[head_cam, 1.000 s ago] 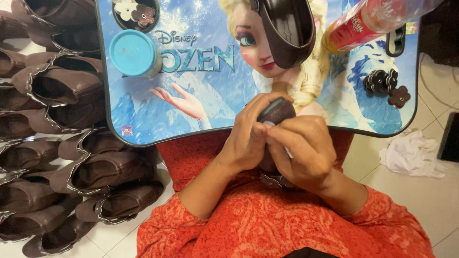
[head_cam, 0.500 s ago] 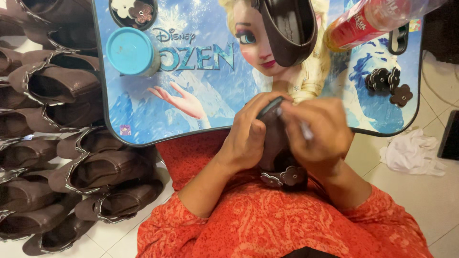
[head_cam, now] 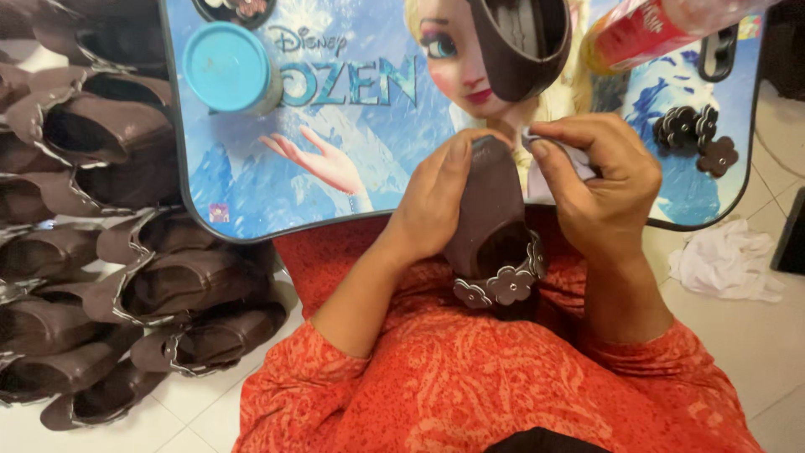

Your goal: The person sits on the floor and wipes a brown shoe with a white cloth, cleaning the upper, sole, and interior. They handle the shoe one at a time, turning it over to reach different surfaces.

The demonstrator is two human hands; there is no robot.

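Brown leather shoe uppers (head_cam: 109, 252), many of them, lie heaped in rows on the pale tiled floor (head_cam: 771, 335) to your left. Ahead of you, across your lap in its orange patterned cloth (head_cam: 470, 377), stands a low blue plastic table with a cartoon print (head_cam: 335, 193). On it sit a round turquoise tub with a lid (head_cam: 228, 67), a dark brown shoe upper lying open side up (head_cam: 521, 42), a red bottle on its side (head_cam: 646, 33) and a few loose brown flower-shaped trims (head_cam: 692, 134). A crumpled white cloth (head_cam: 725, 262) lies on the floor to your right.

Between table edge and lap you hold one small brown shoe with a band of flower trims (head_cam: 495, 226). Its long axis runs away from you, slightly tilted: the narrow closed end points up toward the table, and the opening with the flower band faces your body. Your left hand (head_cam: 436, 201) wraps its left side, the grip closed on it with the thumb pressed near the tip. Your right hand (head_cam: 599, 184) pinches a small pale scrap (head_cam: 558, 155) between thumb and fingers, touching the shoe's upper right side.

As far as can be judged, the flower band is already fixed on this shoe and the surface is being worked near the tip. The large heap at your left shows no such band that I can make out, so much appears to remain.
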